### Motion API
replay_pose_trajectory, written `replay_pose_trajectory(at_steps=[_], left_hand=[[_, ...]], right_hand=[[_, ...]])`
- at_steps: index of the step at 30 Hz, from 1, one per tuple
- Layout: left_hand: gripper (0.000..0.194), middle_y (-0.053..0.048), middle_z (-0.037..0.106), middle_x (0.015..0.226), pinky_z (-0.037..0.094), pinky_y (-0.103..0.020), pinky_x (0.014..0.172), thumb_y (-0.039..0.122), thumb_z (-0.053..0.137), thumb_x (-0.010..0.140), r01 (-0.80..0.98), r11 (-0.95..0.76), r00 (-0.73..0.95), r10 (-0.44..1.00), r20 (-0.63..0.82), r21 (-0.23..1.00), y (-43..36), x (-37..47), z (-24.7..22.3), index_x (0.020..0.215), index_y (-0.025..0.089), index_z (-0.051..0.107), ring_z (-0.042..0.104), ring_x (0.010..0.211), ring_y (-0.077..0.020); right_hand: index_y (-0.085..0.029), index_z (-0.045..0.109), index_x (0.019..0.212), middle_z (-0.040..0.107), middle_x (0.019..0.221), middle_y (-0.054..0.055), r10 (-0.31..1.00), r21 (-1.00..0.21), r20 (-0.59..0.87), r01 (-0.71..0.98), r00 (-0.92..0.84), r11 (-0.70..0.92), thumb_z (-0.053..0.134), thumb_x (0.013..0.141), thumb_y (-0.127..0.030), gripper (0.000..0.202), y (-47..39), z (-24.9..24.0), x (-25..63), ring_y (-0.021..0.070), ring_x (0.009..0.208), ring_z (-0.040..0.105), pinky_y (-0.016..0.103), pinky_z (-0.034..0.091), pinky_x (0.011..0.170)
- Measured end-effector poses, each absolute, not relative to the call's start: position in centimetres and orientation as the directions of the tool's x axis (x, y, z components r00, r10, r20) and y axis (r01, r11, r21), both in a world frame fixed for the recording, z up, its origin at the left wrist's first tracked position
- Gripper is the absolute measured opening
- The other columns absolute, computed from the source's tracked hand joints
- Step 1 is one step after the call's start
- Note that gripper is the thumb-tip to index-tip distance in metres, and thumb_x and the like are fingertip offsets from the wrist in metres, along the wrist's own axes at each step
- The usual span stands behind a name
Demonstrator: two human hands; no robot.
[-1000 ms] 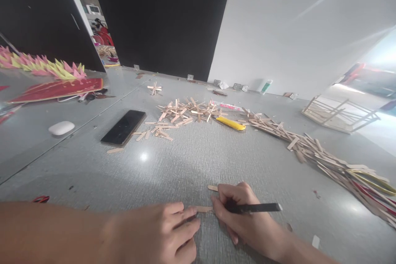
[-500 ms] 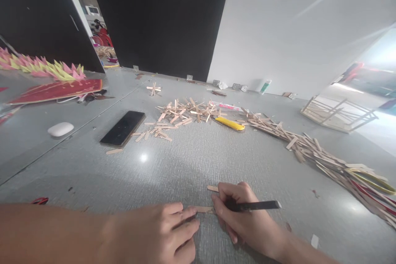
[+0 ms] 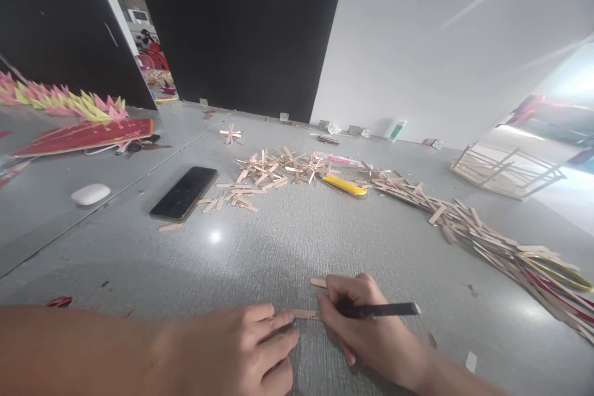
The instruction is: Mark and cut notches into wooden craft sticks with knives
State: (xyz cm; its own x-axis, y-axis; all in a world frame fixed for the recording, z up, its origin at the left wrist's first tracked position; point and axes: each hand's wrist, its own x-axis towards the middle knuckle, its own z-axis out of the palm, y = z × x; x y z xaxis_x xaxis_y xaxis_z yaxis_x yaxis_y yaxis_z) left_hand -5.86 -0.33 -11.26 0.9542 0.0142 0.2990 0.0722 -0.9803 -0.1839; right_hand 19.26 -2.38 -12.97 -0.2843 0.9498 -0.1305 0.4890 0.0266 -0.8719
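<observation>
A short wooden stick (image 3: 305, 314) lies flat on the grey surface between my hands. My left hand (image 3: 260, 346) rests palm down, its index fingertip pressing the stick's left end and its fingers slightly apart. At the stick's right end, my right hand (image 3: 357, 322) pinches a black pen-like tool (image 3: 387, 309), whose tip is hidden behind the fingers. Another wooden stick (image 3: 318, 283) pokes out just beyond my right fingers, partly covered by them.
Beyond the hands are a black phone (image 3: 184, 193), a pile of small sticks (image 3: 278, 168) and a yellow cutter (image 3: 344, 185). Long strips (image 3: 492, 238) stretch along the right. A white case (image 3: 91, 194) lies left, a stick frame (image 3: 508, 170) far right.
The black tool in my right hand has tilted and shifted very slightly. My left hand keeps its place on the stick.
</observation>
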Motion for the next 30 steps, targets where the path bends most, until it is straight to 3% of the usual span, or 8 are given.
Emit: replay_pose_trajectory(at_steps=[12,30], left_hand=[[0.012,-0.009,0.081,0.108,0.060,-0.032,0.093,0.028,0.071,0.089,0.059,-0.976,0.958,-0.005,0.287,-0.211,-0.1,-5.7,-10.9,0.089,0.017,0.075,0.073,0.109,-0.0254],[0.017,-0.011,0.080,0.102,0.059,-0.033,0.092,0.018,0.059,0.094,0.038,-0.976,0.937,-0.039,0.347,-0.213,0.1,-5.6,-11.1,0.085,0.015,0.073,0.074,0.101,-0.0242]], right_hand=[[-0.026,0.038,0.064,0.047,0.043,-0.006,0.946,-0.903,-0.117,0.429,-0.303,0.025,0.050,0.102,-0.043,0.043,-2.4,-12.5,19.2,0.0082,0.031,0.047,0.019,0.031,0.035],[-0.025,0.037,0.063,0.045,0.042,-0.006,0.941,-0.916,-0.148,0.401,-0.305,-0.014,0.054,0.099,-0.045,0.045,-2.0,-12.9,18.4,0.0064,0.030,0.043,0.017,0.023,0.032]])
